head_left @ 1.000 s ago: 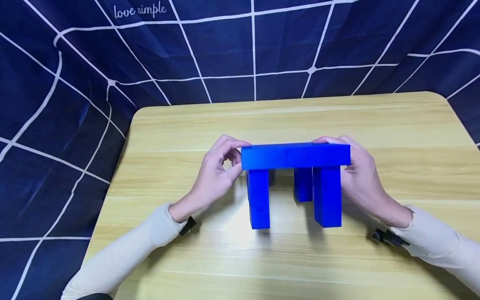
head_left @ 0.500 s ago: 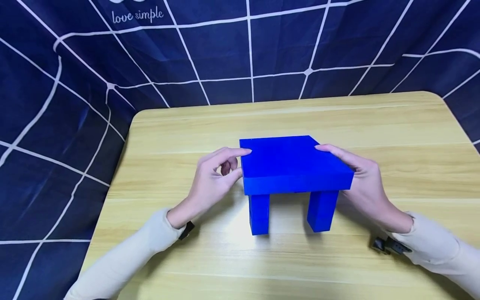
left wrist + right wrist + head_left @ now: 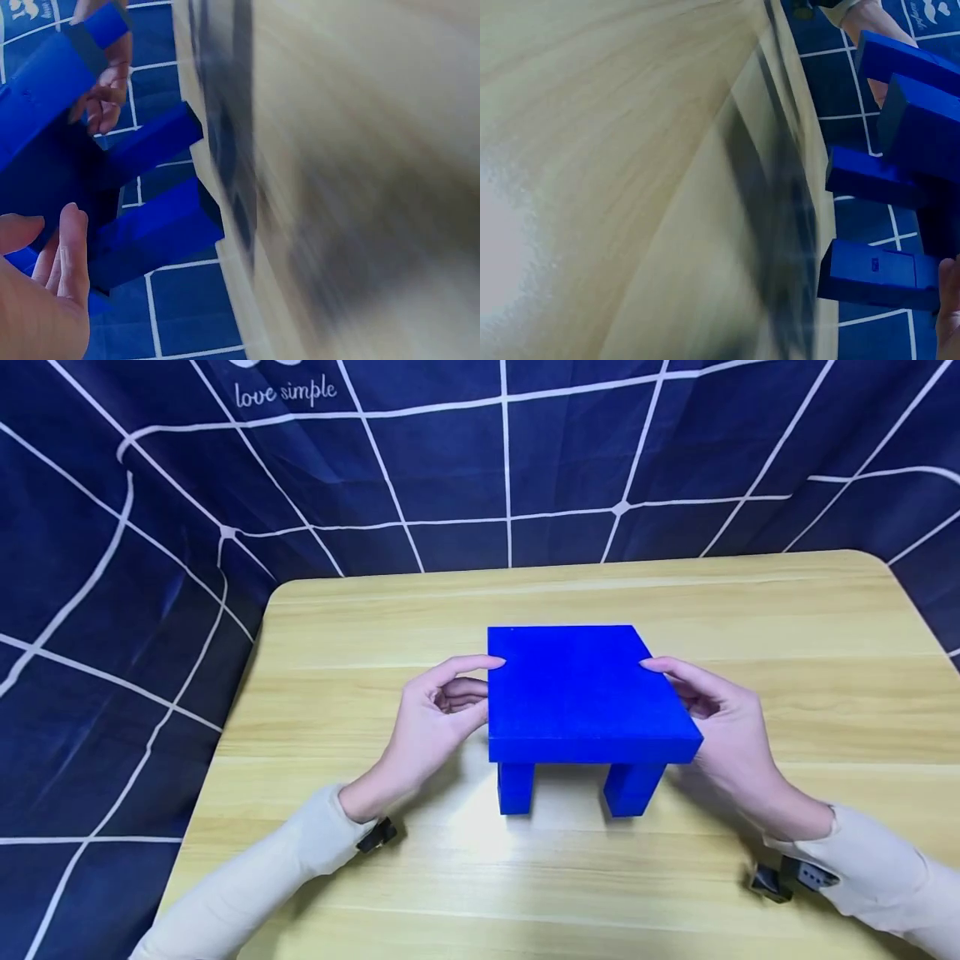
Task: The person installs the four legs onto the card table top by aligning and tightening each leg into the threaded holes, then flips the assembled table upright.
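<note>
A small blue table-shaped piece (image 3: 581,685), with a flat square top and block legs, is held between my two hands over the wooden table. My left hand (image 3: 423,731) grips its left edge, one fingertip on the upper face and other fingers below the rim. On the opposite edge, my right hand (image 3: 731,747) holds it the same way, with its lower fingers partly hidden. Two near legs show in the head view; the top hides the far ones. In the left wrist view, the blue legs (image 3: 161,232) stand apart from the tabletop.
The light wooden table (image 3: 360,877) has rounded far corners. A dark blue cloth (image 3: 450,452) with white grid lines hangs behind it and along the sides. Black straps with small devices (image 3: 795,877) sit at both sleeve cuffs.
The blue piece has tilted from nearly edge-on so that its upper face now shows. Its near edge has dropped and less of the legs is visible. Both hands keep their hold.
</note>
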Tool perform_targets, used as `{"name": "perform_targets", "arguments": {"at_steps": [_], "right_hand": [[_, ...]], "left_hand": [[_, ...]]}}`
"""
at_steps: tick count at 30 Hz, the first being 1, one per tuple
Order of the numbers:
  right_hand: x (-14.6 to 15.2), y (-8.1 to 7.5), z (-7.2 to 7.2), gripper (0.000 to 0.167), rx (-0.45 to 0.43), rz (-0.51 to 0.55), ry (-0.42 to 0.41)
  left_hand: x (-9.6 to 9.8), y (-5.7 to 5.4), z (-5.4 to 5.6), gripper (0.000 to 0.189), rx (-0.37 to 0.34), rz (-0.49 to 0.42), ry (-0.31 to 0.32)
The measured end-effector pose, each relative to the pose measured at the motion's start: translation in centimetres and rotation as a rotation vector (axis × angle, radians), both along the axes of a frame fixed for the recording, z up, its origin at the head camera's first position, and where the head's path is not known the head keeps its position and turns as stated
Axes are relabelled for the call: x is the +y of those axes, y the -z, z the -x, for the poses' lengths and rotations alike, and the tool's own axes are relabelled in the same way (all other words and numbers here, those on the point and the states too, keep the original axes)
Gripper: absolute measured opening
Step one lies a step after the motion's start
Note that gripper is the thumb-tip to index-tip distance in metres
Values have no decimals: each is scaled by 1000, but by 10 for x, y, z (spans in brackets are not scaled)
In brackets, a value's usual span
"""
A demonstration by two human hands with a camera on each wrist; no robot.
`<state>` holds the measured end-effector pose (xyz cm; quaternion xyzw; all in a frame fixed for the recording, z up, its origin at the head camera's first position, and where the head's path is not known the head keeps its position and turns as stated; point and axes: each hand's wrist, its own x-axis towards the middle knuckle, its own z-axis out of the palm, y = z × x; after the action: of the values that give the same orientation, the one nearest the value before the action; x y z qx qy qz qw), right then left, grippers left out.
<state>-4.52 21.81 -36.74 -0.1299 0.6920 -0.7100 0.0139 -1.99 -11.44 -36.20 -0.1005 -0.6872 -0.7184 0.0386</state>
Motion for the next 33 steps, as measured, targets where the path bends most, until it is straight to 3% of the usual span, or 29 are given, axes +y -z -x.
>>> {"name": "perform_targets", "arguments": {"at_steps": [10,18,24,33], "right_hand": [[2,0,1,47,-44,49,0],[10,-1,7,52,-76,76,-202],[18,-1,9,54,-174,162,-330],[18,-6,7,63,-222,78,-412]], "left_hand": [[0,4,-1,49,17,-75,56],[1,6,-3,54,-12,-147,124],[-1,8,-2,55,-41,-156,185],[-7,8,3,76,-88,-208,297]]}}
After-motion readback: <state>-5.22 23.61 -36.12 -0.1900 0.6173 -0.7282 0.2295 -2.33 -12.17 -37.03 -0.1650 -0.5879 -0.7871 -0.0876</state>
